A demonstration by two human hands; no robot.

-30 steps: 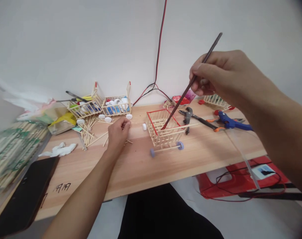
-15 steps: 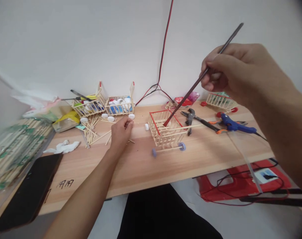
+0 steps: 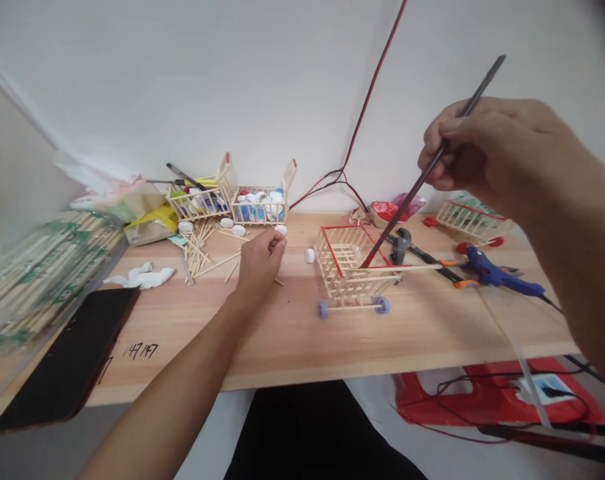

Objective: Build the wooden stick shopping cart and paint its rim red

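Observation:
My right hand is raised over the table and pinches a thin dark paintbrush. The brush tip rests on the red-painted top rim of a small stick-built cart with pale blue wheels. My left hand lies on the wooden table to the left of the cart, fingers curled together over loose wooden sticks. A white bottle cap sits between that hand and the cart.
Two stick carts filled with caps stand by the wall. Pliers, a blue glue gun and another cart lie right. Bagged sticks, a black slab and white tissue are left. Red-black wires hang down.
The view has shifted, so everything sits further right in the frame. My right hand stays raised with the brush at the cart's rim; my left hand stays by the loose sticks.

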